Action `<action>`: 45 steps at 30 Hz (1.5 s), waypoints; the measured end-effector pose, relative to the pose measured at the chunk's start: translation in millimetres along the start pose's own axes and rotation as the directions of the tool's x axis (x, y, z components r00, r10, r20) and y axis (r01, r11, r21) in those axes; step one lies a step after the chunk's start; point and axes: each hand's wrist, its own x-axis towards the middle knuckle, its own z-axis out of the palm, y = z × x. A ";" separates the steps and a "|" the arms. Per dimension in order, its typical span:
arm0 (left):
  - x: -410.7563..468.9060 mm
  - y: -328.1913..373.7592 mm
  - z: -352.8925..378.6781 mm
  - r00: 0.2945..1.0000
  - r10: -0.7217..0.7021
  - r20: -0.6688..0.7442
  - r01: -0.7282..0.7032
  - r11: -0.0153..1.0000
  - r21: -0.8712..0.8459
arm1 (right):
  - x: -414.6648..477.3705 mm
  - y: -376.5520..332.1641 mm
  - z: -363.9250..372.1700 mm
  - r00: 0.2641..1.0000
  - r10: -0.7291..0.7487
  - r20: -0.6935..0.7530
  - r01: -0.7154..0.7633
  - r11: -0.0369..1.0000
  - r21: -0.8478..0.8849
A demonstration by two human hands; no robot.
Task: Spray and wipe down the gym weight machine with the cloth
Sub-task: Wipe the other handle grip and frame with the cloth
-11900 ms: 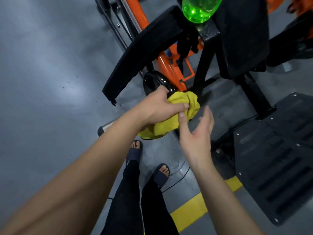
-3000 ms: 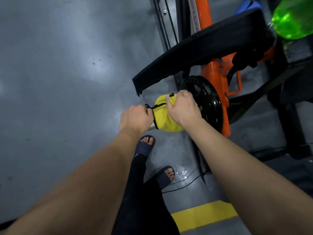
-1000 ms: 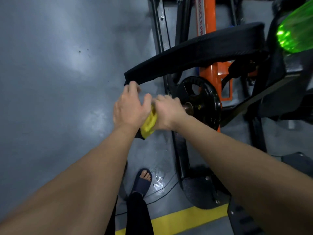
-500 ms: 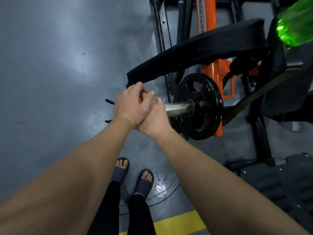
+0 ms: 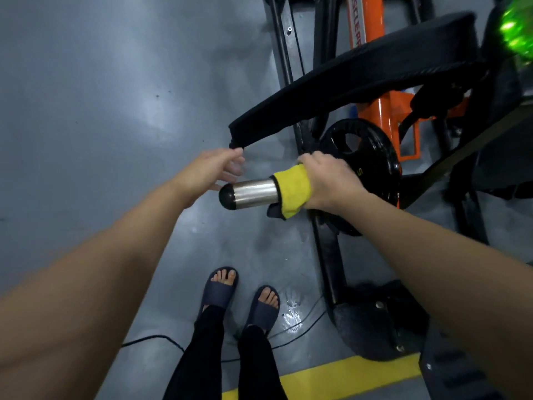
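My right hand [image 5: 331,180] grips the yellow cloth [image 5: 292,189], wrapped around the steel weight peg [image 5: 253,193] of the orange and black weight machine [image 5: 383,111]. The cloth sits close to the black weight plate [image 5: 372,157]. The peg's bare steel end and black cap stick out to the left. My left hand [image 5: 213,171] hovers just left of the peg's tip, fingers relaxed and spread, holding nothing. A green spray bottle [image 5: 516,39] rests on the machine at the top right, partly cut off by the frame edge.
A long black pad [image 5: 346,85] slants above the peg. The machine's black base bar [image 5: 328,255] and foot plate [image 5: 450,370] lie to the right. My sandalled feet [image 5: 242,295] stand on grey floor with a thin cable and a yellow line [image 5: 331,373].
Both hands were clasped over the peg's end. My right hand has slid the cloth along the peg toward the plate, baring the steel. My left hand has let go and opened.
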 end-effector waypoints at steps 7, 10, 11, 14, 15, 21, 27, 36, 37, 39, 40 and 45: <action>-32.9 -51.0 -37.2 0.979 -0.187 0.078 0.182 0.981 0.061 | -2.3 -17.2 -14.9 0.996 0.072 0.058 -0.061 0.983 -0.174; -30.2 -68.1 -49.0 0.974 -0.215 -0.072 0.199 0.961 -0.191 | 1.0 -76.5 -12.1 0.998 0.003 0.058 0.008 0.982 -0.191; -28.9 -70.0 -50.1 0.966 -0.229 -0.118 0.194 0.948 -0.252 | 5.6 -105.4 -2.9 0.997 -0.082 0.011 0.082 0.979 -0.186; -31.6 -82.7 -49.1 0.951 -0.267 -0.156 0.227 0.946 -0.233 | 21.4 -186.9 9.0 0.982 -0.166 -0.086 0.145 0.966 -0.214; -34.7 -86.5 -51.6 0.951 -0.277 -0.136 0.250 0.950 -0.186 | 28.2 -202.5 7.7 0.989 -0.131 -0.067 0.112 0.966 -0.234; -45.1 -90.0 -53.9 0.940 -0.277 -0.197 0.257 0.959 -0.123 | 33.2 -200.5 1.5 0.991 -0.107 0.086 0.130 0.935 -0.329; -18.4 -50.4 -9.2 0.907 -0.008 -0.421 -0.103 0.965 -0.241 | 18.5 -157.1 1.9 0.952 -0.258 -0.163 0.256 0.966 -0.031; -6.5 9.3 38.7 0.722 0.546 -0.424 -0.245 0.776 0.581 | 5.7 -27.2 0.0 0.997 -0.074 0.000 0.074 0.997 0.021; -5.6 8.2 42.4 0.761 0.507 -0.404 -0.227 0.792 0.567 | 4.6 -11.6 -2.2 0.999 -0.036 0.034 0.036 0.999 0.006; -6.6 3.2 48.6 0.856 0.378 -0.352 -0.148 0.832 0.535 | 5.5 4.2 -9.4 0.990 -0.002 0.138 0.004 1.000 -0.018; -7.4 1.4 50.3 0.908 0.279 -0.314 -0.086 0.855 0.511 | 8.3 4.8 -13.6 0.982 0.016 0.191 -0.010 0.999 -0.030; -0.9 1.1 59.1 0.946 0.014 -0.323 0.120 0.912 0.392 | 48.0 -15.6 -44.3 0.804 0.094 0.587 0.019 0.983 -0.183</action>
